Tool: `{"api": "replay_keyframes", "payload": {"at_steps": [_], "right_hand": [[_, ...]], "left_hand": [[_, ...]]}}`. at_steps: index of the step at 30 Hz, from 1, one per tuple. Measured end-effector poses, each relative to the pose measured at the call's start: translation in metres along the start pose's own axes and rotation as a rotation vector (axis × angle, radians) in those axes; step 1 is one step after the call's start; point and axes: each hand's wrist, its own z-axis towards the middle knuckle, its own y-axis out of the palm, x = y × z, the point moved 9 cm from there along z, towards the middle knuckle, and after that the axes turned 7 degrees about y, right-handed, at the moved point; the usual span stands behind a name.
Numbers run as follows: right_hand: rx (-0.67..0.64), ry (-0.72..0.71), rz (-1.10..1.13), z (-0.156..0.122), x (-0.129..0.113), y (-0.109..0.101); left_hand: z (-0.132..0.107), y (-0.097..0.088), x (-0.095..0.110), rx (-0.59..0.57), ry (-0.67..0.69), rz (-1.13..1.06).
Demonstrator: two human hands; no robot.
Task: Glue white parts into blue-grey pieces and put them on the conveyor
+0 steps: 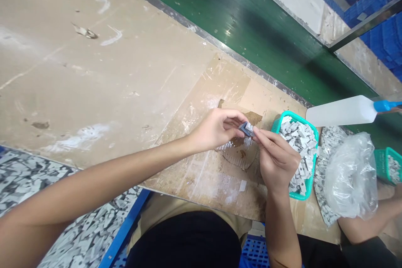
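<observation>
My left hand (216,129) and my right hand (276,157) meet above a worn cardboard sheet (204,167) on the bench. Together they pinch a small grey angled part (246,129) between their fingertips. The fingers of both hands are closed round it. Just right of my right hand stands a teal basket (278,123) full of several small grey and white pieces (298,138).
A white squeeze bottle with a blue cap (342,111) lies at the right. A clear plastic bag (351,176) sits on more grey pieces, with another person's arm (367,222) and a second teal basket (387,163) beside it. A blue crate of pieces (63,226) is lower left. A green belt (251,21) runs behind.
</observation>
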Motion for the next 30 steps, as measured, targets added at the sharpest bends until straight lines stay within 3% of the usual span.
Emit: {"api": "replay_keyframes", "payload": {"at_steps": [11,18,25,30], "right_hand": [[-0.054,-0.021,-0.033,0.0,-0.006,0.012],[-0.099,-0.03,0.013,0.002,-0.006,0.02],[-0.158,-0.039,0.082,-0.004,0.001,0.022],[-0.192,-0.075,0.055,-0.007,0.003,0.024]], "left_hand": [[-0.008,-0.004,0.01,0.076,-0.016,0.138],[-0.004,-0.007,0.022,0.032,-0.026,0.234],[-0.002,-0.004,0.011,-0.007,-0.094,0.231],[-0.003,-0.002,0.014,-0.023,-0.1,0.226]]}}
